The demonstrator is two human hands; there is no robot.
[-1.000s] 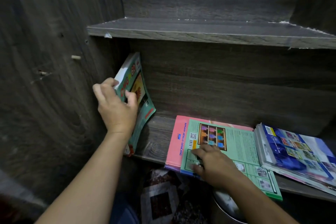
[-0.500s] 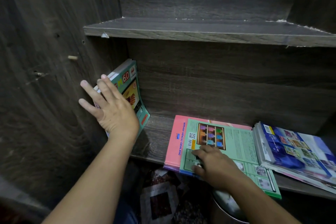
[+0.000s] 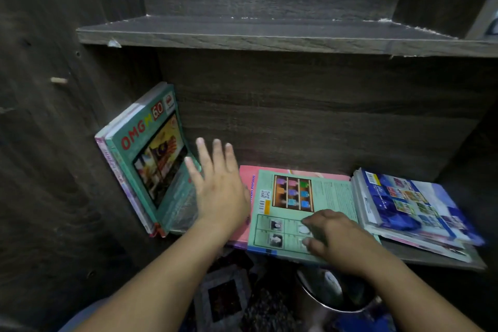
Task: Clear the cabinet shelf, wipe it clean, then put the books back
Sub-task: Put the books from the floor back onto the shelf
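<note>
A glossy green paperback point(image 3: 151, 159) lettered "OMG" stands tilted at the left end of the lower shelf point(image 3: 431, 260), leaning on a thin pinkish book point(image 3: 118, 174) that rests against the dark, grainy laminate cabinet wall point(image 3: 54, 170). Beside it a pale green book point(image 3: 331, 197) lies flat on a pink one point(image 3: 245, 178), next to a slumped blue stack point(image 3: 409, 202). The left hand point(image 3: 218, 191) is spread flat with straight fingers, holding nothing, just beside the paperback, perhaps brushing it. The right hand point(image 3: 334, 237) rests loosely bent fingertips on the pale green cover, gripping nothing. The upper shelf point(image 3: 269, 40) has a chipped edge.
</note>
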